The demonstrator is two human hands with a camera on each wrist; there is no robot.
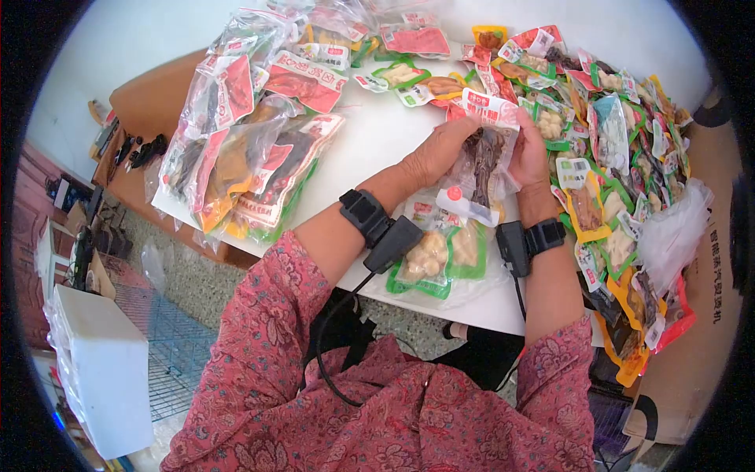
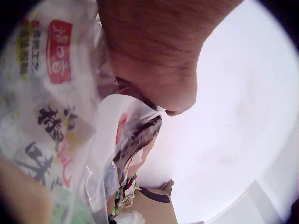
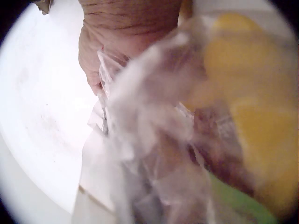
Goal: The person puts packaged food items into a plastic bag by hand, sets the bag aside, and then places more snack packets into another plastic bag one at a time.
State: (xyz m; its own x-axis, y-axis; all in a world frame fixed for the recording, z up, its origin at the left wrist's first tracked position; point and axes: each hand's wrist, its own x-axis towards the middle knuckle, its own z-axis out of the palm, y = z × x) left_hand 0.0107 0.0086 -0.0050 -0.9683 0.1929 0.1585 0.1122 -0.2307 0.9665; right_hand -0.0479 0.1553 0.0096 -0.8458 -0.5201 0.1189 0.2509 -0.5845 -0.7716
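Observation:
Between both hands, above the white table point(image 1: 377, 149), is a clear plastic food packet point(image 1: 486, 165) with dark brown strips inside, a red-and-white label at its top and a white band below. My left hand point(image 1: 442, 151) grips its left edge near the top. Along the other side, my right hand point(image 1: 532, 164) holds the right edge. Just under the packet lie green-edged packets of pale round pieces point(image 1: 425, 256) in clear plastic. Crinkled film and a white printed wrapper point(image 2: 56, 116) fill much of the left wrist view; blurred film covers much of the right wrist view.
A heap of mixed food packets point(image 1: 621, 149) covers the table's right side. Large clear bags of packets point(image 1: 252, 134) stand at the left. More packets point(image 1: 429, 82) lie at the back. A cardboard box point(image 1: 708, 315) stands right; a white box point(image 1: 102, 370) is at lower left.

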